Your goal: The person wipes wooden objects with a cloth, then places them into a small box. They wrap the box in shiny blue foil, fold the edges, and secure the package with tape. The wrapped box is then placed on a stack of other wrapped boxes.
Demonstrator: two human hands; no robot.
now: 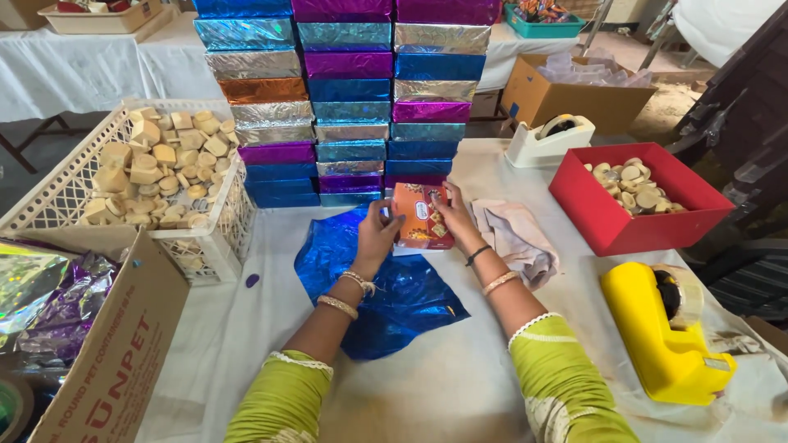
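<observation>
Left of fingers: white crate point(215, 238) of tan blocks, clear of work. Left hand point(376, 236) curled on orange box point(421, 216), fingers closed along left edge; box held tilted over blue foil sheet point(386, 283), just in front of stacked foil-wrapped boxes point(349, 98). Right hand point(454, 217) pinches box's right edge, fingers closed. Risks, judged: foil may crease or tear under wrists; box may nudge stack behind fingertips. Right of fingers: cloth point(517, 238), red tray point(611, 217), yellow tape dispenser point(661, 336).
</observation>
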